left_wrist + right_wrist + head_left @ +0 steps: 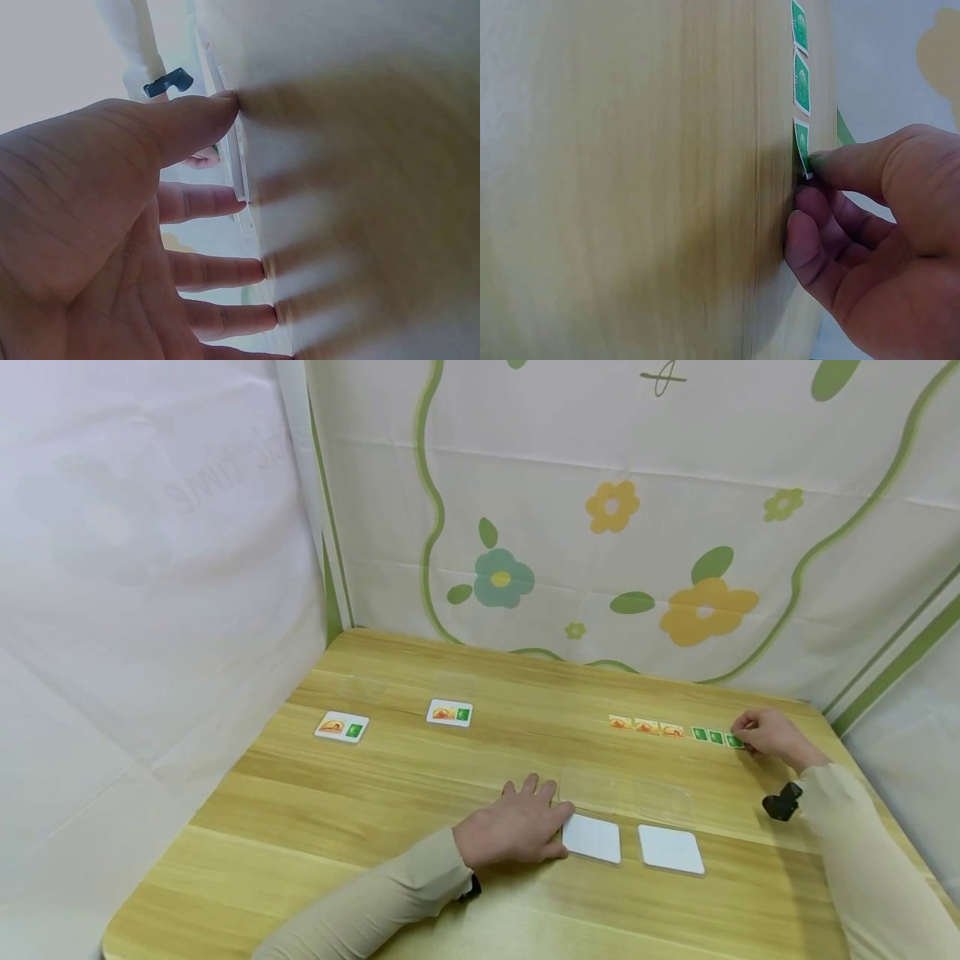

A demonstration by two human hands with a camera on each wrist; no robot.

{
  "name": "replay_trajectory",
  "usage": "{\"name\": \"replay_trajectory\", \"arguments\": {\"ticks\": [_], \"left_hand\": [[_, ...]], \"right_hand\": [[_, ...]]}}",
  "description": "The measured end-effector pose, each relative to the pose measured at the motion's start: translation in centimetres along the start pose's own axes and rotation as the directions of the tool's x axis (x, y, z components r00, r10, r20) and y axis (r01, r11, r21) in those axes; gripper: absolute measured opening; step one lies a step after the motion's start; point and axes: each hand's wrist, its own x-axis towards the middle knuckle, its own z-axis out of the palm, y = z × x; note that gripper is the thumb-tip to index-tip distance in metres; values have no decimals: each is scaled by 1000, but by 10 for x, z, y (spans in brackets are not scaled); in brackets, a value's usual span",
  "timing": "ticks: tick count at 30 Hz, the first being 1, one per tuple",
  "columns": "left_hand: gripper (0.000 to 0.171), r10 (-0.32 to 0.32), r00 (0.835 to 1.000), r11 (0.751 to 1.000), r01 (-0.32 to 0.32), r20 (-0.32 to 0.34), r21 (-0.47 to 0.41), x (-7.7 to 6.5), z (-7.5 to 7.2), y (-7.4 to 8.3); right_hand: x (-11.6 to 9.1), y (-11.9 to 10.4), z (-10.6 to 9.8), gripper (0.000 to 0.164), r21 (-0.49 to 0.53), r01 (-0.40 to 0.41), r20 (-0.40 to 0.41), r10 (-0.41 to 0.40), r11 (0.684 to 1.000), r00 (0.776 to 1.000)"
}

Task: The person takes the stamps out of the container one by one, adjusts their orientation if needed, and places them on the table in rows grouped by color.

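Right hand [767,737]: grip pinching the outer edge of the end green stamp [802,139], rightmost in the row on the tabletop [420,793]; that edge tips up. Looks paper-thin to me, so light, bendy, easy to crease, probably awkward to get under when flat. Best hold: edge or corner, thumb over, fingertip under. Left hand [516,831]: fingers spread on the tabletop, just beside the left white card [592,837], likely stiffer.

left forearm [375,897] angled inward, left hand [513,827] palm down, its fingers [217,270] straight and spread, right arm [862,839] extended (farther out than the left), right hand [768,735] pinching, its thumb [855,165] near curled fingers
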Motion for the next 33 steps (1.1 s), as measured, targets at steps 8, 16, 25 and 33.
{"name": "replay_trajectory", "arguments": {"ticks": [8,16,25,33], "left_hand": [[36,2,1000,1000,-2,-10,11,1,0,0],[36,4,1000,1000,-4,-8,17,1,1,0],[37,5,1000,1000,-5,-12,13,1,0,1],[42,8,1000,999,-8,13,-50,0,-4,0]], "right_hand": [[-1,0,1,24,-11,7,-7,-8,1000,1000],[-3,-2,2,25,-14,3,-16,-3,1000,1000],[-4,3,3,28,24,-10,-14,11,1000,1000],[-6,3,2,33,26,-12,-10,13,1000,1000]]}}
